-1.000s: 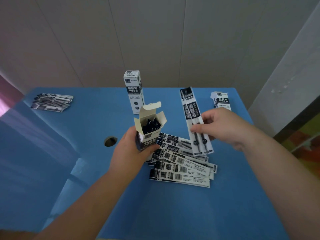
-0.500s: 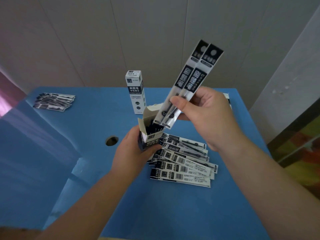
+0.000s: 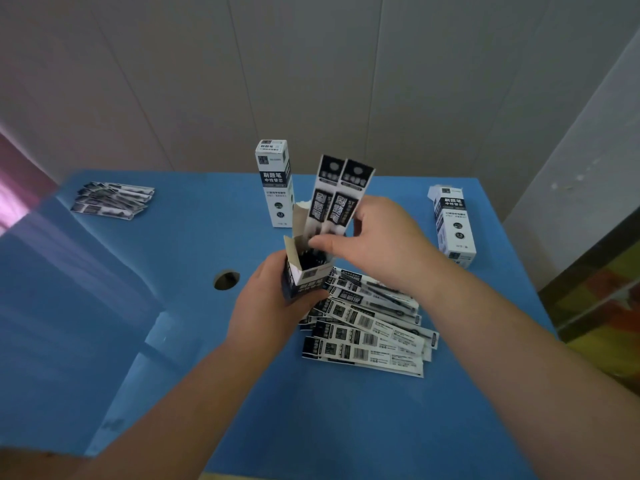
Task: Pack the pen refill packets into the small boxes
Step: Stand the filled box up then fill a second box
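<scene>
Left hand (image 3: pixel 266 306) grips an open box (image 3: pixel 304 275); right hand (image 3: pixel 377 244) fingers pinch two packets (image 3: pixel 334 195), lower ends inside it, above a blue table (image 3: pixel 346 427).

- Left hand (image 3: pixel 266 306) grips open small box (image 3: pixel 306 275) upright above blue table (image 3: pixel 311 427); top flaps stand up, dark refill ends visible inside.
- Right hand (image 3: pixel 377 247) pinches two refill packets (image 3: pixel 334 199) side by side, nearly vertical, lower ends inside the box mouth.
- Loose pile of packets (image 3: pixel 370 327) lies on the table just right of the left hand, fanned, barcodes up.
- Closed box (image 3: pixel 275 183) stands upright behind the held box.
- Second box (image 3: pixel 453 225) stands near the table's right edge, tilted, top flap open.
- Smaller packet stack (image 3: pixel 112 200) at far left corner.
- Round hole (image 3: pixel 227 279) in the tabletop, left of the left hand.
</scene>
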Action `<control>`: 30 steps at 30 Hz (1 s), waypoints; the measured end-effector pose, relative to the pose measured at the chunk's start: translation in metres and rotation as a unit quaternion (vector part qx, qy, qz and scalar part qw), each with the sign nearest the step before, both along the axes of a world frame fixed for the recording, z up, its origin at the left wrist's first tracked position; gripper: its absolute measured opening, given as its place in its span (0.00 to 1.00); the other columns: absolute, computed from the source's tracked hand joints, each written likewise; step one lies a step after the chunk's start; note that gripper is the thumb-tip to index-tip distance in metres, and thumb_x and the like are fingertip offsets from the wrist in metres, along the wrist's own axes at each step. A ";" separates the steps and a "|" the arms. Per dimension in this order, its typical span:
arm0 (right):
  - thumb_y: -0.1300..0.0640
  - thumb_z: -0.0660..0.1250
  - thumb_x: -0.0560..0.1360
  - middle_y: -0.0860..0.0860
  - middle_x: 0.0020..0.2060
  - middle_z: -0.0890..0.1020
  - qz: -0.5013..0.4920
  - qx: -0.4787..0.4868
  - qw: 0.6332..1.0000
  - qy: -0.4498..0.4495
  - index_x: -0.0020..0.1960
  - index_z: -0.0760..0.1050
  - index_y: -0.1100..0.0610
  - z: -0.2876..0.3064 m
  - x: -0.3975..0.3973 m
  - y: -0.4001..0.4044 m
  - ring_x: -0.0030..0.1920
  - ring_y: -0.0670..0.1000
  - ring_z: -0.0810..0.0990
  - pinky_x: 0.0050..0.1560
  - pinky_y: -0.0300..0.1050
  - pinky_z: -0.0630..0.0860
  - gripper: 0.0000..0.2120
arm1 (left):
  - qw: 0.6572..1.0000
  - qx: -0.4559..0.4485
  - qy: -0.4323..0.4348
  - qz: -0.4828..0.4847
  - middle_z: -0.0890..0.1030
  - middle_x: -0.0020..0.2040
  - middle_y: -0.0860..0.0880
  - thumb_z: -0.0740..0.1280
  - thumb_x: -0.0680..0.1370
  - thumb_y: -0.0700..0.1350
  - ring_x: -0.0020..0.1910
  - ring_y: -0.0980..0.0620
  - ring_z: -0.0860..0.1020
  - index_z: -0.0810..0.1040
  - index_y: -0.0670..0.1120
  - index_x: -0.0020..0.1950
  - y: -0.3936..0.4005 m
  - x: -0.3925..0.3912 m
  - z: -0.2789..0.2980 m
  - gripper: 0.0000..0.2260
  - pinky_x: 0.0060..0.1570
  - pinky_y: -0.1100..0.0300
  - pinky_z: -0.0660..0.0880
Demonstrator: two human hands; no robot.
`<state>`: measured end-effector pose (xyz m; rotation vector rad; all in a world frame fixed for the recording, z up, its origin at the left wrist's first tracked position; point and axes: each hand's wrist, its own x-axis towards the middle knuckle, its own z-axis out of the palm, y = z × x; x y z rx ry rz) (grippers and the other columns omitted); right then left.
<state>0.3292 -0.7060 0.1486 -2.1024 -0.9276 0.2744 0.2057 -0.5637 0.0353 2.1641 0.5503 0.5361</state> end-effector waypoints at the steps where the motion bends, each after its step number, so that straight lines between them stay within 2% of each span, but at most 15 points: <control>1: 0.42 0.76 0.70 0.35 0.37 0.82 0.008 0.006 1.000 0.008 0.46 0.81 0.44 0.003 0.001 -0.002 0.38 0.34 0.78 0.35 0.33 0.68 0.09 | 1.000 0.001 0.001 0.003 0.82 0.56 0.63 0.81 0.70 0.56 0.57 0.61 0.80 0.72 0.67 0.63 0.000 0.000 0.000 0.27 0.55 0.48 0.81; 3: 0.41 0.75 0.71 0.34 0.40 0.84 0.020 0.040 0.999 0.015 0.48 0.81 0.43 0.011 0.002 -0.006 0.40 0.34 0.80 0.37 0.35 0.72 0.09 | 1.000 0.006 0.000 0.007 0.81 0.55 0.64 0.81 0.69 0.56 0.56 0.62 0.80 0.72 0.68 0.61 0.000 0.000 -0.001 0.26 0.54 0.51 0.81; 6: 0.43 0.74 0.73 0.33 0.29 0.81 0.021 0.033 0.999 -0.010 0.41 0.81 0.46 0.018 0.003 -0.008 0.30 0.33 0.78 0.26 0.28 0.68 0.07 | 1.000 0.012 0.003 0.009 0.81 0.54 0.65 0.81 0.70 0.56 0.55 0.64 0.79 0.72 0.68 0.59 -0.001 0.001 0.000 0.24 0.54 0.54 0.81; 9: 0.43 0.75 0.72 0.45 0.25 0.78 0.009 -0.066 0.996 -0.064 0.36 0.75 0.49 0.013 0.000 0.001 0.26 0.41 0.77 0.21 0.33 0.65 0.14 | 1.000 0.020 0.010 0.003 0.81 0.54 0.65 0.80 0.70 0.56 0.56 0.62 0.79 0.72 0.68 0.60 -0.003 0.001 0.002 0.24 0.54 0.52 0.80; 12: 0.41 0.75 0.70 0.44 0.26 0.78 0.015 -0.091 0.993 -0.075 0.33 0.73 0.47 0.011 -0.002 0.004 0.29 0.41 0.77 0.24 0.35 0.63 0.16 | 1.000 0.018 0.008 -0.007 0.81 0.55 0.63 0.80 0.71 0.54 0.56 0.61 0.79 0.74 0.64 0.61 -0.004 0.003 0.002 0.23 0.55 0.51 0.80; 14: 0.40 0.73 0.71 0.34 0.31 0.80 0.022 -0.045 0.997 -0.066 0.36 0.76 0.44 0.016 -0.001 0.000 0.32 0.35 0.77 0.26 0.36 0.63 0.11 | 1.000 0.013 0.005 -0.002 0.81 0.54 0.63 0.80 0.71 0.54 0.56 0.61 0.79 0.74 0.63 0.60 -0.003 0.003 0.003 0.23 0.54 0.51 0.80; 15: 0.41 0.72 0.72 0.35 0.32 0.80 0.026 -0.031 0.996 -0.074 0.39 0.78 0.44 0.018 0.000 -0.002 0.33 0.36 0.77 0.28 0.37 0.63 0.09 | 1.000 0.010 0.006 -0.002 0.81 0.54 0.62 0.81 0.71 0.54 0.56 0.61 0.79 0.74 0.63 0.60 -0.002 0.003 0.004 0.23 0.54 0.51 0.80; 17: 0.44 0.71 0.74 0.43 0.30 0.80 0.043 -0.061 0.992 -0.107 0.41 0.82 0.47 0.020 -0.002 0.000 0.32 0.41 0.76 0.30 0.41 0.63 0.08 | 1.000 0.009 0.008 -0.003 0.82 0.54 0.62 0.80 0.71 0.55 0.55 0.61 0.79 0.75 0.62 0.60 -0.001 0.003 0.003 0.23 0.54 0.51 0.80; 20: 0.49 0.70 0.76 0.47 0.28 0.75 0.072 -0.166 0.971 -0.155 0.32 0.74 0.51 0.017 -0.007 0.010 0.32 0.47 0.74 0.30 0.43 0.62 0.16 | 1.000 0.018 0.013 -0.009 0.81 0.54 0.63 0.80 0.70 0.55 0.55 0.60 0.79 0.73 0.64 0.59 -0.002 0.002 0.002 0.22 0.54 0.50 0.80; 21: 0.50 0.70 0.76 0.47 0.28 0.75 0.070 -0.180 0.968 -0.163 0.31 0.73 0.51 0.018 -0.006 0.010 0.32 0.48 0.74 0.30 0.43 0.63 0.16 | 1.000 0.019 0.014 -0.013 0.81 0.54 0.63 0.80 0.70 0.55 0.56 0.60 0.79 0.73 0.65 0.59 -0.002 0.002 0.002 0.22 0.54 0.50 0.80; 24: 0.48 0.71 0.75 0.47 0.31 0.79 0.066 -0.182 0.967 -0.165 0.39 0.81 0.50 0.026 -0.001 0.005 0.31 0.46 0.76 0.30 0.43 0.68 0.09 | 1.000 0.016 0.011 -0.015 0.80 0.54 0.65 0.80 0.70 0.57 0.55 0.63 0.79 0.72 0.71 0.57 -0.002 0.002 0.003 0.23 0.53 0.55 0.79; 26: 0.50 0.71 0.76 0.45 0.34 0.80 0.072 -0.187 0.966 -0.164 0.45 0.84 0.47 0.030 -0.003 0.007 0.32 0.45 0.76 0.31 0.42 0.68 0.04 | 1.000 0.019 0.006 -0.010 0.80 0.53 0.66 0.80 0.70 0.58 0.55 0.64 0.78 0.71 0.72 0.56 -0.001 0.002 0.003 0.23 0.50 0.59 0.78; 28: 0.54 0.68 0.78 0.46 0.35 0.80 0.096 -0.225 0.952 -0.182 0.47 0.85 0.47 0.028 -0.008 0.015 0.34 0.48 0.77 0.31 0.42 0.67 0.07 | 1.000 0.021 0.004 -0.008 0.80 0.53 0.67 0.80 0.69 0.58 0.54 0.64 0.78 0.72 0.69 0.58 -0.001 0.002 0.002 0.23 0.50 0.59 0.78; 30: 0.57 0.65 0.80 0.49 0.35 0.80 0.122 -0.260 0.943 -0.170 0.48 0.84 0.49 0.026 -0.009 0.020 0.32 0.50 0.78 0.30 0.42 0.69 0.09 | 1.000 0.023 0.002 -0.009 0.80 0.53 0.68 0.79 0.69 0.58 0.54 0.64 0.79 0.72 0.69 0.58 -0.001 0.002 0.002 0.23 0.50 0.58 0.78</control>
